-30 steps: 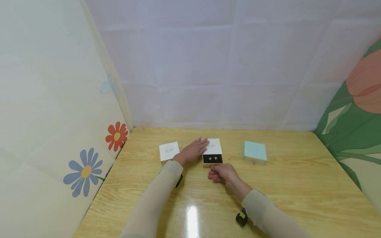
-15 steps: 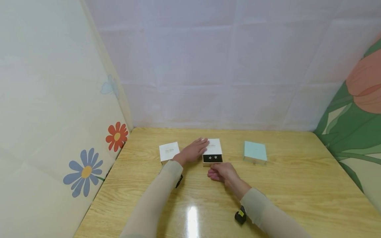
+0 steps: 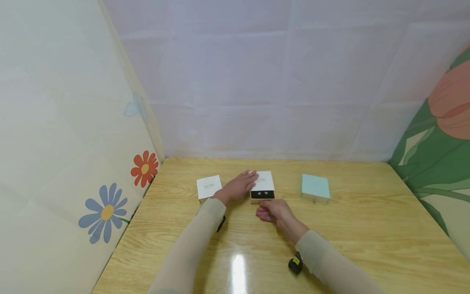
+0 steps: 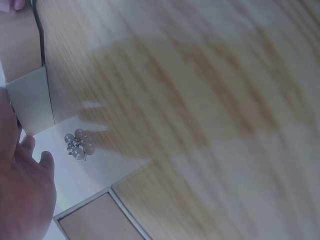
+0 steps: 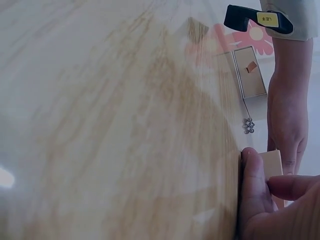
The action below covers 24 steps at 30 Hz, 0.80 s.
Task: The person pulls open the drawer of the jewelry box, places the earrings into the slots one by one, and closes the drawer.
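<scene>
Boxes point(image 3: 262, 186) on table point(image 3: 367, 228) — three; left hand point(image 3: 238, 185) flat on middle one, right fingers point(image 3: 265, 212) pinching its drawer.

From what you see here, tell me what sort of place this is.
Likely a staged tabletop booth: a wooden table boxed in by flower-printed panels, with small gift boxes, one white, one pale blue, laid out on it.
</scene>
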Motion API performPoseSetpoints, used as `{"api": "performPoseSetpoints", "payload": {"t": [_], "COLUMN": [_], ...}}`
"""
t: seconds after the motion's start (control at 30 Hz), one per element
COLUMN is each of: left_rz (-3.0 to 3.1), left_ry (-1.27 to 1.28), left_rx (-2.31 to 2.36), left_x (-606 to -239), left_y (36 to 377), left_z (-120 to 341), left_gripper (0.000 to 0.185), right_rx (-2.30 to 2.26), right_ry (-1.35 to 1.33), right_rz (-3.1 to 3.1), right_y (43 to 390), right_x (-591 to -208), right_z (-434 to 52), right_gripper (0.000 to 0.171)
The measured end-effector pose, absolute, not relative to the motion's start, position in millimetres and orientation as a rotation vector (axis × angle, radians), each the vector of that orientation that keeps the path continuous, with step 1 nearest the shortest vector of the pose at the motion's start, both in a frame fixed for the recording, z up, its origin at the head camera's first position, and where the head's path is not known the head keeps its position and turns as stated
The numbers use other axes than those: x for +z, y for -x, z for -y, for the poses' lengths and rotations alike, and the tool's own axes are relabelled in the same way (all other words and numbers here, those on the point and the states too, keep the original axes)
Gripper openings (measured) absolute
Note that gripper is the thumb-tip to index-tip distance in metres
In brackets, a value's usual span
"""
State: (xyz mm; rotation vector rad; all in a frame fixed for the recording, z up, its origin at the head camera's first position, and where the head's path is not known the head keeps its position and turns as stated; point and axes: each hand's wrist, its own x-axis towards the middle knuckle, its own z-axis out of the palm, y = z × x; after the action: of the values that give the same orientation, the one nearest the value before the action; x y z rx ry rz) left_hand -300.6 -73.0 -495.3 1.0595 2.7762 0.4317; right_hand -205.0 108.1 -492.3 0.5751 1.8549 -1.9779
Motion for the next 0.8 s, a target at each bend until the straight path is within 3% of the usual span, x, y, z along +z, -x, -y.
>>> {"api": "performPoseSetpoints", "payload": {"t": [0.8], "left_rz": [-2.754], "left_ry": [-1.065], "left_rx": [0.452], "left_x": [-499.7], "left_y": [304.3], "left_z": [73.6], "left_gripper": [0.053], "right_rx": [-1.961], "right_ry": [-0.634], "right_rz": [-1.838], "right_y": [218.0], "right_x": [-492.3], "right_z": [-106.8], "right_gripper": [0.027]}}
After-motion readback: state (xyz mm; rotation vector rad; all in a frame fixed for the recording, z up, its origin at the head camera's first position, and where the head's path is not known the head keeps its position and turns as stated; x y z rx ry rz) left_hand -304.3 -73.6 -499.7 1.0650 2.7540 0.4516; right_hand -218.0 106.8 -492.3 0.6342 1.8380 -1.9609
